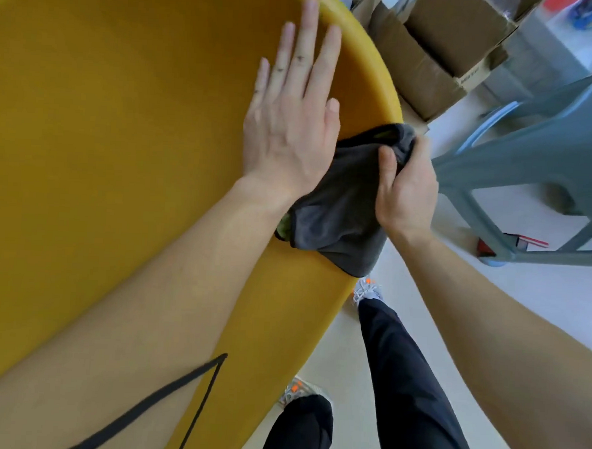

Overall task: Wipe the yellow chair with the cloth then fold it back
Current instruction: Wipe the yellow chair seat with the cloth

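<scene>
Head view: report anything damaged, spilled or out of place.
Nothing stands out. The left hand lies flat on the yellow chair; the right hand grips the grey cloth at the chair's edge. No spills or damage visible.

Chair shell: broad bare yellow surface, open across its left and middle.
Chair rim, right edge: taken up by the left hand lying flat and the dark cloth draped over the edge.
Right hand: closed on the cloth, just outside the rim.
Stool: grey-blue plastic, near the right hand, narrowing the gap beside the chair.
Boxes: cardboard, stacked close behind the rim's upper right.
Floor: pale, open between chair and stool.
Legs: standing close along the chair's lower right edge.
Cord: black, lying across the left forearm.
</scene>
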